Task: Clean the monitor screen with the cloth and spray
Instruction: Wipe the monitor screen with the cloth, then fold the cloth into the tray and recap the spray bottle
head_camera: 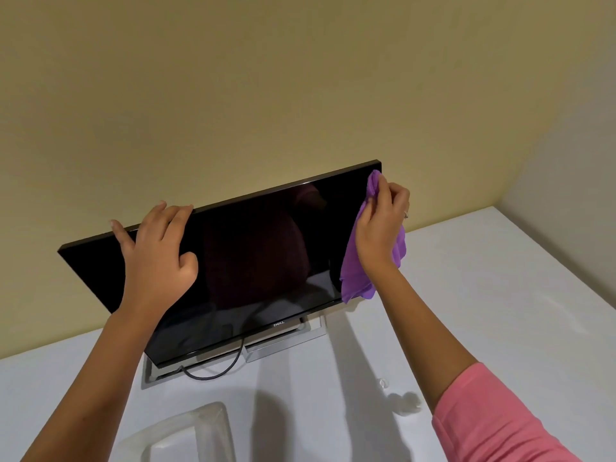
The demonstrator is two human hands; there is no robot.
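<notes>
A black flat monitor (260,261) stands on a silver stand on a white table (483,295), its screen dark and reflective. My left hand (156,255) grips the monitor's top edge near the left side, fingers over the rim and thumb on the screen. My right hand (380,225) holds a bunched purple cloth (353,281) against the screen's right edge, near the upper right corner. The cloth hangs down below my wrist. No spray bottle is clearly seen.
A black cable (216,371) loops under the monitor by the silver stand (283,345). A clear plastic object (190,431) lies near the table's front edge. A small clear cap (383,383) sits at the right front. A yellow wall stands behind.
</notes>
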